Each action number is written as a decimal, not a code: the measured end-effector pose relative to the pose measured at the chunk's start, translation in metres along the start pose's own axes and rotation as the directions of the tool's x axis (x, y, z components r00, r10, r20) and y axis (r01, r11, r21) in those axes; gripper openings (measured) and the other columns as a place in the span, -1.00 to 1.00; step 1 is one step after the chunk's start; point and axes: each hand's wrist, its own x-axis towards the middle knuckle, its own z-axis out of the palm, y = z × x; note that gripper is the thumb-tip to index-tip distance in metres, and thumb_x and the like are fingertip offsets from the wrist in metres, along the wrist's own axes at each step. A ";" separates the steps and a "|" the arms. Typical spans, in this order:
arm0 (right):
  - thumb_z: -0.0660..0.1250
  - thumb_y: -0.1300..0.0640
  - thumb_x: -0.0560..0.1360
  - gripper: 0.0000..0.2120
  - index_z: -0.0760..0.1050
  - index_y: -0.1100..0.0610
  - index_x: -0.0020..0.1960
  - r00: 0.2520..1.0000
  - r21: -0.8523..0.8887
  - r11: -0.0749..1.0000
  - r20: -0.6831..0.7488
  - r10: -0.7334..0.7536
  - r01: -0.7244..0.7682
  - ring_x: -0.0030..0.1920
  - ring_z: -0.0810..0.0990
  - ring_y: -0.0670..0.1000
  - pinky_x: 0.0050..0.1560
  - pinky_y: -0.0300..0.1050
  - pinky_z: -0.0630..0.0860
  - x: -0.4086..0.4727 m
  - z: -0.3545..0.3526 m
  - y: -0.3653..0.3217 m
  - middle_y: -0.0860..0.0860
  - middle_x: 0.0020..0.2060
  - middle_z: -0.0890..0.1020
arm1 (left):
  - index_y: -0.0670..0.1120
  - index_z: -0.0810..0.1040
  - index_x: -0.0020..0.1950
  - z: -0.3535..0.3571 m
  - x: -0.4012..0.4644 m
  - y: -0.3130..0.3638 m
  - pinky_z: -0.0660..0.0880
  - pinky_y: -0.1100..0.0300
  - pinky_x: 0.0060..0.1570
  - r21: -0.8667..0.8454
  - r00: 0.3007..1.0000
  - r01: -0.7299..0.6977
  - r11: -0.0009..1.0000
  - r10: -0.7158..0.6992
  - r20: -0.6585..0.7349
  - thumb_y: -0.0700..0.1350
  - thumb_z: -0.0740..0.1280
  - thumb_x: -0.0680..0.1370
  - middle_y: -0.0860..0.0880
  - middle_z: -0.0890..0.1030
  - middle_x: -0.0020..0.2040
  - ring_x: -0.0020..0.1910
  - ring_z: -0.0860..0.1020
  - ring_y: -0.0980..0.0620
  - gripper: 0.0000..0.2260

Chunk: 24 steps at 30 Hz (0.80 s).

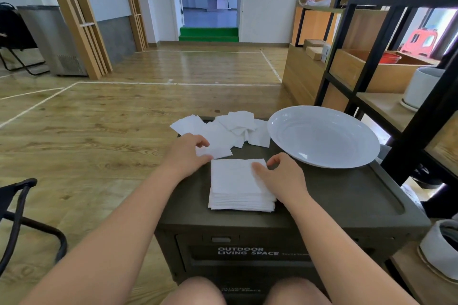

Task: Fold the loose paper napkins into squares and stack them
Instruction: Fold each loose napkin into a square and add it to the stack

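A neat stack of folded white napkins (238, 186) lies on the dark box top (347, 195) in front of me. Behind it sprawls a loose heap of unfolded white napkins (230, 129). My left hand (187, 151) pinches the near edge of a loose napkin (218, 150) at the front of that heap. My right hand (280, 176) rests on the stack's right side, thumb on the top sheet and fingers curled over its far right corner.
A large white plate (322, 138) sits at the box's far right. A black and wood shelf unit (371, 57) stands close on the right, holding a white pot (421, 89). A black chair frame (22, 218) is at the left. Wooden floor (99, 119) lies beyond.
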 end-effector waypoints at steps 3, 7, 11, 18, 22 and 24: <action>0.37 -0.14 0.43 -0.75 0.39 -0.01 -0.16 0.999 0.033 0.999 -0.036 -0.018 0.019 -0.24 0.44 -0.14 -0.35 -0.29 0.26 0.004 -0.005 -0.002 -0.12 -0.23 0.50 | 0.00 0.59 0.13 0.002 0.011 -0.001 0.43 0.16 0.01 0.170 0.993 -0.093 0.981 0.080 0.082 0.07 0.38 0.49 0.04 0.57 0.10 0.10 0.49 0.02 -0.73; 0.34 -0.12 0.48 -0.78 0.43 0.02 -0.14 0.993 0.078 0.995 -0.104 -0.050 0.058 -0.23 0.49 -0.10 -0.32 -0.31 0.30 0.010 -0.010 -0.008 -0.08 -0.24 0.53 | 0.00 0.60 0.10 0.005 0.016 0.000 0.37 0.21 -0.21 0.434 0.970 -0.239 0.869 0.231 0.073 0.03 0.21 0.58 0.04 0.64 0.03 0.02 0.54 0.02 -0.77; 0.22 -0.11 0.55 -0.78 0.38 -0.05 -0.23 0.984 0.118 0.989 -0.160 -0.073 0.093 -0.26 0.48 -0.12 -0.34 -0.33 0.26 0.008 -0.012 -0.014 -0.13 -0.28 0.51 | -0.02 0.64 0.02 0.004 0.013 0.002 0.36 0.19 -0.29 0.370 0.970 -0.219 0.903 0.243 -0.020 -0.01 0.20 0.60 0.04 0.66 -0.06 -0.08 0.56 0.02 -0.77; 0.18 -0.18 0.55 -0.73 0.38 -0.15 0.22 0.992 0.429 0.898 0.033 -0.121 0.095 0.00 0.51 -0.16 -0.14 -0.30 0.42 0.012 -0.025 -0.022 -0.17 0.09 0.51 | 0.11 0.64 -0.17 -0.029 -0.008 0.036 0.36 0.50 -0.31 -0.597 0.976 -0.173 0.783 0.054 -0.212 -0.07 0.36 0.53 0.24 0.62 -0.31 -0.34 0.49 0.29 -0.87; 0.24 -0.20 0.52 -0.50 0.28 -0.16 0.42 0.951 0.595 0.803 0.254 -0.177 -0.010 0.05 0.53 -0.12 -0.07 -0.32 0.50 0.006 -0.033 -0.030 -0.27 0.07 0.48 | 0.05 0.69 -0.14 -0.035 -0.027 0.048 0.42 0.39 -0.31 -0.848 0.996 0.043 0.528 0.041 0.076 -0.10 0.32 0.57 0.14 0.58 -0.30 -0.34 0.49 0.23 -0.83; 0.26 -0.14 0.54 -0.64 0.52 0.02 0.24 0.953 0.632 0.774 0.251 -0.168 -0.030 0.03 0.62 -0.05 0.01 -0.18 0.57 0.003 -0.034 -0.034 -0.11 0.04 0.64 | 0.04 0.70 -0.15 -0.031 -0.036 0.048 0.44 0.34 -0.28 -0.854 0.985 0.123 0.505 0.043 0.167 -0.08 0.31 0.57 0.04 0.56 -0.26 -0.31 0.49 0.16 -0.82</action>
